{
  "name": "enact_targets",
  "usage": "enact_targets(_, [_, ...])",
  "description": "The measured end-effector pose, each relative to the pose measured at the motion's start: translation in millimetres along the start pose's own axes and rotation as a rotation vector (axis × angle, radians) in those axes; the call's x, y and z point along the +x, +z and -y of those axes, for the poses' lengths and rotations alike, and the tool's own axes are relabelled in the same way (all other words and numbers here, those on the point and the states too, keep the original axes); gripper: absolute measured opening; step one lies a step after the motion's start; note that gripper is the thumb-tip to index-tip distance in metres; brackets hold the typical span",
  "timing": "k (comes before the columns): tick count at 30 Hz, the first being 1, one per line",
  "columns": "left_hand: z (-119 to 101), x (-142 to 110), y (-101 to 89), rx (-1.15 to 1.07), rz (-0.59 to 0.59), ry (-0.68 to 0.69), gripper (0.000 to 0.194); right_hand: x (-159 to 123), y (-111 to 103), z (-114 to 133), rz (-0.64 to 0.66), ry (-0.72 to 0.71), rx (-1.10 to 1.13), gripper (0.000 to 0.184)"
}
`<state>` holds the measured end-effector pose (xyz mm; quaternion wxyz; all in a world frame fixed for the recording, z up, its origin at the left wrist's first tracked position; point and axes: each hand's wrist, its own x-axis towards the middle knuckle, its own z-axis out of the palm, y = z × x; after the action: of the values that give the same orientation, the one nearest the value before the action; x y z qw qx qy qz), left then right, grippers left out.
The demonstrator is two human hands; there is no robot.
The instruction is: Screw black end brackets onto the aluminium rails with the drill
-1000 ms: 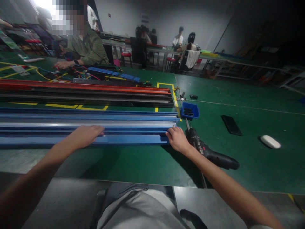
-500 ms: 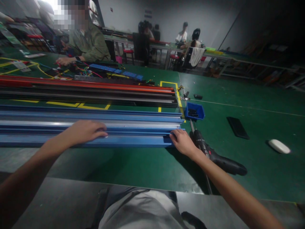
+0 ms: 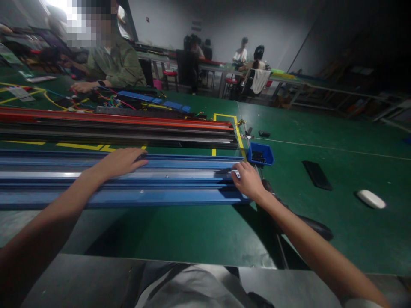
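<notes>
Long blue metal profiles (image 3: 192,197) lie side by side across the bench, with a silvery channel along the middle. My left hand (image 3: 123,162) reaches over the far blue profile, its thumb and fingers apart; whether it presses on the metal is hard to tell. At the right end of the profiles, the curled fingers of my right hand (image 3: 248,179) are around the end of the middle or far profile. My fingertips partly hide that end. Behind my right wrist and forearm lies a black power drill (image 3: 316,226), mostly covered.
Red and black profiles (image 3: 144,130) lie beyond the blue ones. A blue bin (image 3: 268,155) with small dark parts stands right of the profile ends. Farther right are a black phone-like slab (image 3: 317,174) and a white oval object (image 3: 370,199). A co-worker (image 3: 112,64) sits across the green bench (image 3: 192,231).
Both hands have moved away from me, from the near blue profile towards the far one. A white spot on the near profile now shows fully. The camera has shifted slightly.
</notes>
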<state>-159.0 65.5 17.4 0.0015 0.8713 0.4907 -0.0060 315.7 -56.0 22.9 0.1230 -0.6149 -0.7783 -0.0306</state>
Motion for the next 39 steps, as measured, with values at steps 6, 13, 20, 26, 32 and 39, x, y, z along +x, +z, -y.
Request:
enact_targets(6, [1, 12, 8.5, 0.03, -0.003, 0.006, 0.068, 44, 21, -25, 0.031, 0.02, 0.003, 0.045])
enact_targets(13, [13, 22, 6.4, 0.054, 0.033, -0.067, 0.054, 74, 40, -29, 0.118, 0.079, -0.008, 0.066])
enact_targets(20, [20, 31, 5.7, 0.179, 0.105, -0.115, 0.053, 78, 49, -31, 0.268, 0.093, -0.014, 0.068])
enact_targets(26, [19, 31, 6.5, 0.216, 0.127, -0.201, 0.055, 83, 49, -32, 0.324, 0.107, -0.019, 0.075])
enact_targets(32, [11, 34, 6.1, 0.24, 0.154, -0.225, 0.056, 90, 47, -32, 0.36, 0.115, -0.015, 0.082])
enact_targets(39, [7, 44, 6.5, 0.244, 0.139, -0.264, 0.054, 95, 48, -33, 0.371, 0.125, -0.011, 0.083])
